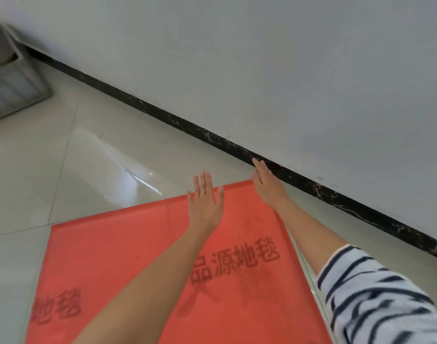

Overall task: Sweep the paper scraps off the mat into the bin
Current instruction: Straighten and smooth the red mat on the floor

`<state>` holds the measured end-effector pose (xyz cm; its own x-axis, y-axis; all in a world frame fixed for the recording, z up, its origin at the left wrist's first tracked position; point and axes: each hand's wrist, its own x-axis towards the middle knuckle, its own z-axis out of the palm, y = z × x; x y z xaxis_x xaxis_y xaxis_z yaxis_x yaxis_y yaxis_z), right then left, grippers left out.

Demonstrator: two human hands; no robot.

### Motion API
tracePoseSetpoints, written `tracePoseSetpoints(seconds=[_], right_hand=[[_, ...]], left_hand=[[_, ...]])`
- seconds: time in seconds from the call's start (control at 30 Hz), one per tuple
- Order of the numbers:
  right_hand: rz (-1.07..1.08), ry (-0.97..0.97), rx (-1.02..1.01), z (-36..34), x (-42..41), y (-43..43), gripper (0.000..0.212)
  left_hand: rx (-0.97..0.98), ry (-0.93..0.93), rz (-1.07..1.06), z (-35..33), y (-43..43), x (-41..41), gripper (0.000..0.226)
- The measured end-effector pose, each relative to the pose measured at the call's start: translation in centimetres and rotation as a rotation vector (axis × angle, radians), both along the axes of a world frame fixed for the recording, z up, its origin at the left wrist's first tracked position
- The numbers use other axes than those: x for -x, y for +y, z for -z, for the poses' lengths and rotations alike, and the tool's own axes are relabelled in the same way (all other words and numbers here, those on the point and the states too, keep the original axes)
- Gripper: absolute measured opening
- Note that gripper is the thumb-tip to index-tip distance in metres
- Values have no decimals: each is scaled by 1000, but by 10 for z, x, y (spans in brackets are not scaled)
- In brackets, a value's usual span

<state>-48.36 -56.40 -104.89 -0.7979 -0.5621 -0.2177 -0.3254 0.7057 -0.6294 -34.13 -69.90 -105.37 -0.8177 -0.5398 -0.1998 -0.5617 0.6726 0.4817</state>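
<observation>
Red mat point(128, 256): flat on pale tiled floor point(63, 170), dark printed characters on its surface. Left hand point(205, 202): fingers spread, palm down, over the mat's far edge. Right hand point(267, 182): flat, fingers together, at the far right corner; striped sleeve point(376, 294). Black skirting point(212, 135) under grey wall point(262, 58). Grey bin point(11, 80): far left.

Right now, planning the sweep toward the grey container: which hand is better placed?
Likely the left hand: open over the red mat at its far edge, nearer the grey container. The right hand reaches past the mat's corner. No scraps show.
</observation>
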Motion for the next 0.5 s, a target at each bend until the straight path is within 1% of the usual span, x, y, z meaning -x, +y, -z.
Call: tracePoseSetpoints(seconds=[0.1,0.17,0.2,0.27,0.3,0.37,0.4,0.47,0.5], right_hand=[[13,9,100,26,33,-13,55],[-12,51,175,53,50,-19,57],[-41,75,175,71,54,-20,57],[-128,133,72,114,54,-19,56],[-173,200,-21,137,52,-18,55],[-227,336,-146,166,54,-16,58],[-231,375,-152,173,59,-15,60],[-267,385,-168,175,61,-16,60],[-277,426,-190,176,61,-17,60]], left_hand=[[89,79,55,32,1,53,68],[95,152,-5,59,5,85,62],[97,175,-42,76,6,95,60],[165,146,-51,116,3,104,59],[205,90,-37,139,-1,104,61],[286,-13,-52,171,-9,106,64],[304,-20,-45,179,-11,112,65],[310,2,4,177,-11,118,64],[347,7,29,179,-10,118,64]])
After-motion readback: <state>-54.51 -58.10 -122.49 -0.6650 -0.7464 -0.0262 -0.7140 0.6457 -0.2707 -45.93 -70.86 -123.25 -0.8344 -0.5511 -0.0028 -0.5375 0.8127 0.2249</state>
